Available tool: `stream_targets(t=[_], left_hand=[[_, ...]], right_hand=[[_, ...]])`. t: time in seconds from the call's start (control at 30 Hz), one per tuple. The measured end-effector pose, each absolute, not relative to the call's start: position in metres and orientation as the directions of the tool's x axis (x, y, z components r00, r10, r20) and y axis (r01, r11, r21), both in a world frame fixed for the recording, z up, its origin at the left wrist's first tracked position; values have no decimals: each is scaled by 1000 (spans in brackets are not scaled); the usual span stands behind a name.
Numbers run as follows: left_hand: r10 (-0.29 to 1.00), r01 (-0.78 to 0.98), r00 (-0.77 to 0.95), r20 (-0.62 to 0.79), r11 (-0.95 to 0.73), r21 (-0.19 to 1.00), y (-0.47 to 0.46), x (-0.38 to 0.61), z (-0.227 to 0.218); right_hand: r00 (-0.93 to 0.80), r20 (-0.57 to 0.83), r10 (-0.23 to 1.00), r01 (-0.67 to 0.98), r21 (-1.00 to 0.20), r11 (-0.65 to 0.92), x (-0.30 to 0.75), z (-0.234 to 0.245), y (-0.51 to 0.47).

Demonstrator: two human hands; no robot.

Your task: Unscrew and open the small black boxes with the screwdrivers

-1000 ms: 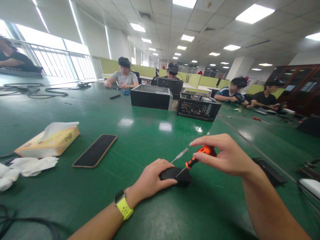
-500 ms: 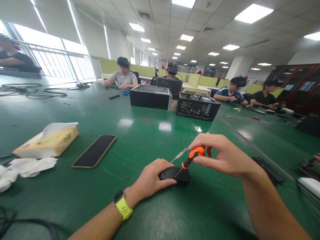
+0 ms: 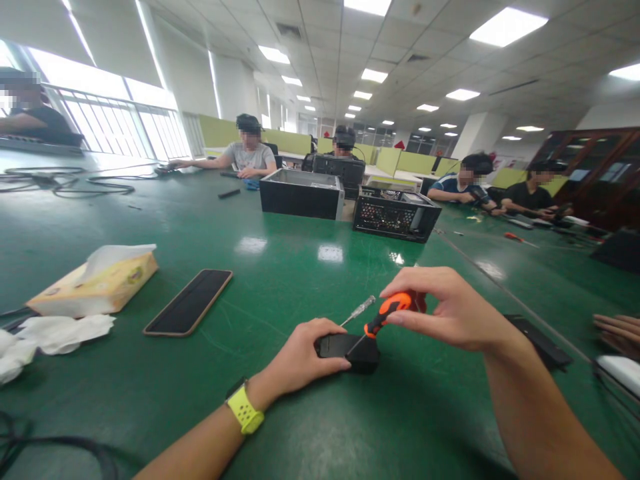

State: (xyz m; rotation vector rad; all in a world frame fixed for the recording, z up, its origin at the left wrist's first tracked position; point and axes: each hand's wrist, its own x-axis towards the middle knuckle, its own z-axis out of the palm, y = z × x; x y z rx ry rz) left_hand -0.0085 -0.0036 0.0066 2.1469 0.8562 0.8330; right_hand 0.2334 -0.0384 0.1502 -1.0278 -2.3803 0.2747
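Note:
My left hand (image 3: 303,357) rests on a small black device (image 3: 350,350) lying on the green table (image 3: 300,273), with its fingers curled round the near end. My right hand (image 3: 450,310) pinches the orange handle of a screwdriver (image 3: 387,312). The screwdriver's thin shaft slants down onto the top of the black device. A second, clear-handled screwdriver (image 3: 359,309) lies on the table just behind the device. A yellow watch band (image 3: 244,410) is on my left wrist.
A phone (image 3: 189,301) lies face up to the left, beside a tissue box (image 3: 95,280) and crumpled tissues (image 3: 55,333). Two black computer cases (image 3: 340,200) stand further back. A flat black part (image 3: 540,340) lies right of my forearm. Another person's fingers (image 3: 617,328) show at the right edge. Several people sit around the table.
My right hand has turned the screwdriver handle a little between its fingers. My left wrist has rolled slightly. Another person's fingers have come in at the right edge.

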Motion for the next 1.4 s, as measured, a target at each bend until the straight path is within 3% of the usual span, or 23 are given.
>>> stream_targets(t=[0.47, 0.63, 0.77, 0.83, 0.9, 0.97, 1.03, 1.27, 1.4], left_hand=[[779, 303, 594, 201, -448, 841, -1, -11, 8], [774, 300, 598, 210, -458, 837, -1, -10, 8], [780, 310, 589, 211, -460, 832, -2, -10, 9], [784, 324, 583, 214, -465, 824, -3, -9, 10], [786, 341, 580, 213, -472, 813, -3, -9, 11], [784, 346, 581, 218, -481, 806, -3, -9, 11], [776, 339, 587, 230, -493, 801, -3, -9, 10], [779, 346, 570, 260, -515, 784, -4, -9, 7], [775, 341, 571, 272, -525, 780, -5, -9, 9]], right_hand=[[-526, 378, 762, 684, -345, 643, 235, 150, -40], [-604, 340, 721, 590, -417, 691, 232, 152, -43], [-540, 363, 759, 629, -425, 651, 237, 151, -37], [-463, 380, 801, 626, -499, 599, 248, 144, -24], [-352, 363, 863, 558, -658, 505, 266, 131, -4], [-262, 242, 934, 471, -813, 343, 287, 111, 19], [-261, 88, 961, 476, -855, 207, 307, 88, 39], [-269, -131, 954, 597, -800, 58, 331, 23, 65], [-259, -133, 957, 693, -715, 88, 326, 13, 69]])
